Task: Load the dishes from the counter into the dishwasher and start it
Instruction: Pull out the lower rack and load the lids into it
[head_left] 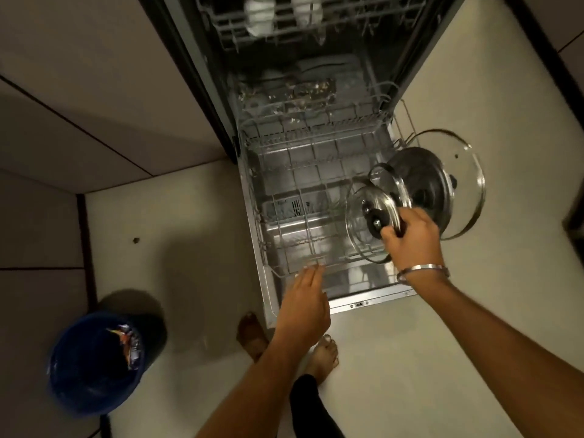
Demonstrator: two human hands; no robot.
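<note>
Dishwasher (pixel 316 58) stands open in front of the person, its door down over the pale floor and the lower rack (pixel 303 191) pulled out on it, the rack's long side running away from the feet toward the machine. Going from the left: one blue bin (pixel 94 365) with wrappers in it sits on the floor well apart from the door. Next comes the left hand (pixel 305 298), fingers straight and loosely spread, holding nothing, its tips at the rack's near rim; whether they touch the wire I cannot tell. The rack itself looks bare of dishes across its left and middle. Further right, the right hand (pixel 410 235), with one metal bangle (pixel 423 271) on the wrist, is curled round the dark knob of a small glass lid (pixel 363 222), held tilted on edge over the rack's right side. Behind it I count three more round lids bunched together, one glass, one dark metal lid (pixel 423 181), and one large glass lid (pixel 464 184) overhanging the rack's right edge, so four in all, though blur makes the count unsure. Two white cups show in the upper rack (pixel 284 23). The right hand is the nearer one to the lids; I judge the next move is standing the held lid between the tines.
</note>
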